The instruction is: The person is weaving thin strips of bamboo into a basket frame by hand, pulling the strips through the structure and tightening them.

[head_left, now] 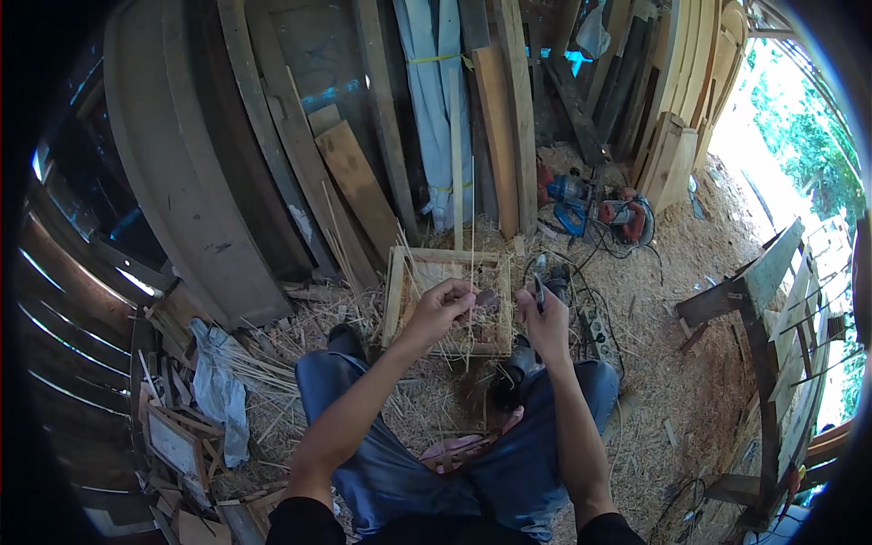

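Denim-clad knees (427,472) are being seen closest to the lens, the person being seated on a floor covered in sawdust and straw (654,363), with both forearms reaching forward over the lap. A shallow wooden frame (396,295), partly strung with thin straw-coloured strips, is lying flat on the ground just beyond the feet, and the work is being done directly above it. The left hand (442,304) is being held closed in a pinch around something small and thin over the frame's middle (what exactly is pinched cannot be told; it appears to be the end of a strip or splint). The right hand (545,320) is being held closed around a slim dark tool (539,292), its tip pointing up and slightly toward the left hand. The two hands are being kept near one another but apart. For the step to be done well, it is judged that the pinched piece is best being kept taut and low over the frame while the tool is being brought to it in short, controlled strokes directed away from the left fingers; the frame is probably best being steadied with the feet, since nothing is clamping it. A power strip (597,329) with its cables is lying just right of the frame, and power tools (627,216) are lying farther back near the leaning planks (509,118); loose splints (259,368) are being kept at the left.
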`<move>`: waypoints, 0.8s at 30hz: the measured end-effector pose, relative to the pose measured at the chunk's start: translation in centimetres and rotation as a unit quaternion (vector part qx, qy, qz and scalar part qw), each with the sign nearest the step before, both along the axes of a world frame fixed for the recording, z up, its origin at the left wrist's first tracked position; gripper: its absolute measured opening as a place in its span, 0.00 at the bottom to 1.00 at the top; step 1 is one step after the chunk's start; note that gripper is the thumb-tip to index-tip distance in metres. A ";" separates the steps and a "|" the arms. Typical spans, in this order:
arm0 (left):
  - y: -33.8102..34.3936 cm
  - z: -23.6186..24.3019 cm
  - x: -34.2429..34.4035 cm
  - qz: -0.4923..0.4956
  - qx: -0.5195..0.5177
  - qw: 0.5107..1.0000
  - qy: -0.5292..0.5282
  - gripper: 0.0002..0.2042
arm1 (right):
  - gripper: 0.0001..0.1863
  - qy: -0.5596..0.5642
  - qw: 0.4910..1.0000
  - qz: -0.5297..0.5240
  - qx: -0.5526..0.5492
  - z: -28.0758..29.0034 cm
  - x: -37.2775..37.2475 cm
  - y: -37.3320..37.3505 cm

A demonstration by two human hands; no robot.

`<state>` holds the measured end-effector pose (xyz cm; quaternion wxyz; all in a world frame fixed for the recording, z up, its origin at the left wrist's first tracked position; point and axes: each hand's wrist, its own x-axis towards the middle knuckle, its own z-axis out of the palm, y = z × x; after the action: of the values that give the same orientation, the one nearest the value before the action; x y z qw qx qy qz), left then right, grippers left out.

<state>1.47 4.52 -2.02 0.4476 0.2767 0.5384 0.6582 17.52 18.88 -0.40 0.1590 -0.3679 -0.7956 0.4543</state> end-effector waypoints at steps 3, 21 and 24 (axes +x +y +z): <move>0.7 -0.2 0.2 -0.009 0.020 1.000 0.012 0.07 | 0.19 0.137 0.955 0.001 0.262 -1.4 -0.8 -1.2; 0.7 -1.2 0.0 0.046 0.012 0.999 0.019 0.08 | 0.10 0.111 0.974 0.104 0.169 0.0 -1.1 -4.2; 0.5 -1.5 -0.1 0.047 0.011 0.998 0.030 0.08 | 0.10 0.054 0.981 0.117 0.142 -0.3 -0.8 -4.0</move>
<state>1.35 5.07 -3.47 0.3971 0.2757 0.5562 0.6759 16.68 14.85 -0.71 0.1985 -0.2206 -0.8798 0.3714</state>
